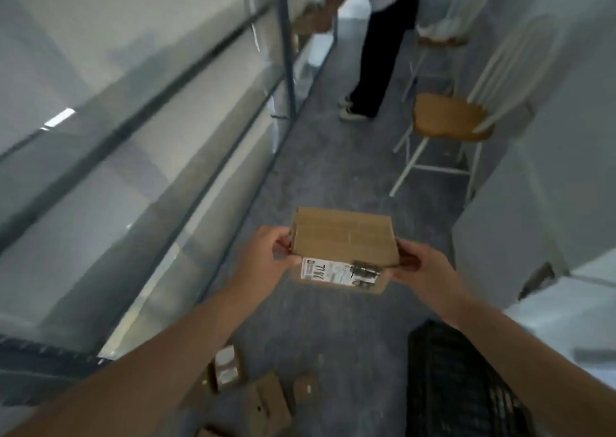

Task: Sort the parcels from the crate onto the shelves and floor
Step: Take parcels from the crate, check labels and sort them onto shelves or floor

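A small brown cardboard parcel [343,240] with a white shipping label facing me is held in the air in front of me. My left hand [266,253] grips its left end and my right hand [420,268] grips its right end. The black mesh crate [456,383] stands on the floor at the lower right, under my right forearm. Several cardboard parcels [263,400] lie on the grey floor at the bottom centre. A long metal shelf unit [186,80] with pale boards runs along the left.
Another person [376,70] in dark trousers stands at the far end of the aisle, reaching into the shelves. A wooden-seated white chair [450,120] stands on the right by a white wall. A narrow strip of grey floor [316,170] runs between them.
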Available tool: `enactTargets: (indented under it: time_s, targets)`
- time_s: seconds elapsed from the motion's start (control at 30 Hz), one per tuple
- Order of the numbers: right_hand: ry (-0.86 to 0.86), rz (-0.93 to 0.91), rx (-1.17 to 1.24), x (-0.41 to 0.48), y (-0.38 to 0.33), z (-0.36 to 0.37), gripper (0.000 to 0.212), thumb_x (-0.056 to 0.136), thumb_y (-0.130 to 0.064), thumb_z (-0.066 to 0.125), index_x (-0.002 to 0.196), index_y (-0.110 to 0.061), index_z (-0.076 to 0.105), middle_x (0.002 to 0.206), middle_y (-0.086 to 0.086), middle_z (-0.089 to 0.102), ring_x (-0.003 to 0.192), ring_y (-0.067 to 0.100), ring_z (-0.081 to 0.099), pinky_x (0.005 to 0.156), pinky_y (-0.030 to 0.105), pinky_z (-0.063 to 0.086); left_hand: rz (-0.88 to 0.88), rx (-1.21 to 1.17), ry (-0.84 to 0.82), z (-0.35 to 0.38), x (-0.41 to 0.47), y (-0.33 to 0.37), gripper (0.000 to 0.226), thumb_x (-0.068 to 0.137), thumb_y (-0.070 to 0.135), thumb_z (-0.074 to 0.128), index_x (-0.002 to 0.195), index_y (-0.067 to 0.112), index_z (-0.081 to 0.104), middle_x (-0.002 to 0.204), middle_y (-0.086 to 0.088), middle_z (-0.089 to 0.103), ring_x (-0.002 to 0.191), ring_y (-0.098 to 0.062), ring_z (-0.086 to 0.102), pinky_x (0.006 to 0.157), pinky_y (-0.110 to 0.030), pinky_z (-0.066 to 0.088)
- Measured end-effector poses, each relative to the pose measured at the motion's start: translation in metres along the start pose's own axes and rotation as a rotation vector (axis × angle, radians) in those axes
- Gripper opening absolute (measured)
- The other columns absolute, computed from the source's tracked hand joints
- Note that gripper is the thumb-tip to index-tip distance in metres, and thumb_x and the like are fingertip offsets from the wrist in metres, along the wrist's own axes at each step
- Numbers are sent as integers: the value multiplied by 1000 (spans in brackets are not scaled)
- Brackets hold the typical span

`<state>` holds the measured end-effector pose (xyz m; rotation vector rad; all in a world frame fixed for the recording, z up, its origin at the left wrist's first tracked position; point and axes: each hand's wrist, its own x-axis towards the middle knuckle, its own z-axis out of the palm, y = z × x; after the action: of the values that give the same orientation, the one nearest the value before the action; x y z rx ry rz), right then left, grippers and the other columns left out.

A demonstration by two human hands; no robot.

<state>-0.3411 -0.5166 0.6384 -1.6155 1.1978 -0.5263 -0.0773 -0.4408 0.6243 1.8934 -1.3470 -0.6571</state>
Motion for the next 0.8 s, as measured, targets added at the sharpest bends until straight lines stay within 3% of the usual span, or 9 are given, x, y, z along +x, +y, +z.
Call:
enactTargets:
  time_s: [0.13, 0.23, 0.3, 0.4, 0.5, 0.57, 0.7, 0.77, 0.8]
  targets:
    - [-28, -211, -93, -11, -85, -21, 24, 83, -1, 72, 99, -18, 71, 86, -2, 72, 80, 2, 62, 73, 14, 46, 25, -72, 263, -72, -33, 70, 35, 78, 8, 79, 112, 5, 69, 98, -12, 59, 78, -13, 57, 74, -8, 43]
    - [-14, -299, -9, -26, -141, -14, 10, 90, -17, 69, 99, -21, 69, 91, -8, 70, 81, 2, 62, 71, 6, 45, 16, -82, 410, -125, -65, 99, 30, 85, 24, 74, 113, 14, 70, 102, -5, 60, 84, -10, 60, 73, -2, 42]
    - [-18, -354, 55, -35, -172, 2, 16, 90, -22, 70, 105, -16, 67, 96, -7, 68, 86, 1, 61, 73, 5, 45, -18, -90, 480, -158, -91, 112, 23, 86, 31, 72, 104, 17, 70, 99, -1, 65, 83, -5, 64, 68, -4, 44]
    - [-133, -384, 122, -47, -212, 39, 32, 87, -25, 72, 114, -10, 62, 112, -1, 67, 104, 10, 62, 85, 17, 48, -39, -133, 579, -200, -140, 128, 8, 90, 21, 69, 89, 16, 64, 80, 9, 66, 69, 10, 63, 61, -5, 46]
    - [-265, -407, 200, -69, -252, 80, 42, 83, -34, 74, 113, -13, 55, 117, 3, 65, 108, 12, 63, 76, 20, 52, -23, -129, 699, -238, -186, 134, 11, 91, 17, 67, 84, 20, 59, 78, 14, 61, 65, 20, 58, 60, -2, 44]
    - [-330, -394, 217, -86, -276, 107, 48, 78, -43, 76, 110, -16, 51, 115, 6, 64, 103, 18, 66, 71, 29, 56, -22, -151, 735, -265, -217, 137, 11, 90, 22, 68, 96, 19, 59, 92, 13, 60, 79, 11, 62, 61, -2, 46]
    - [-498, -394, 216, -122, -315, 153, 60, 76, -48, 74, 111, -5, 51, 108, 13, 66, 87, 20, 72, 64, 31, 60, -52, -237, 561, -323, -282, 124, 73, 76, 41, 81, 138, 37, 43, 128, 9, 52, 114, -9, 57, 77, -23, 59]
    - [-561, -403, 194, -140, -330, 178, 63, 73, -51, 72, 112, -6, 51, 106, 11, 68, 87, 21, 72, 66, 32, 61, -41, -241, 474, -347, -320, 114, 94, 70, 29, 88, 146, 42, 34, 132, 3, 54, 120, -16, 58, 85, -37, 59]
    - [-601, -409, 192, -150, -338, 191, 62, 75, -50, 72, 115, -8, 51, 107, 10, 67, 89, 21, 72, 68, 33, 61, -37, -205, 462, -358, -341, 107, 101, 69, 20, 89, 148, 43, 30, 133, 2, 53, 121, -14, 58, 85, -36, 59]
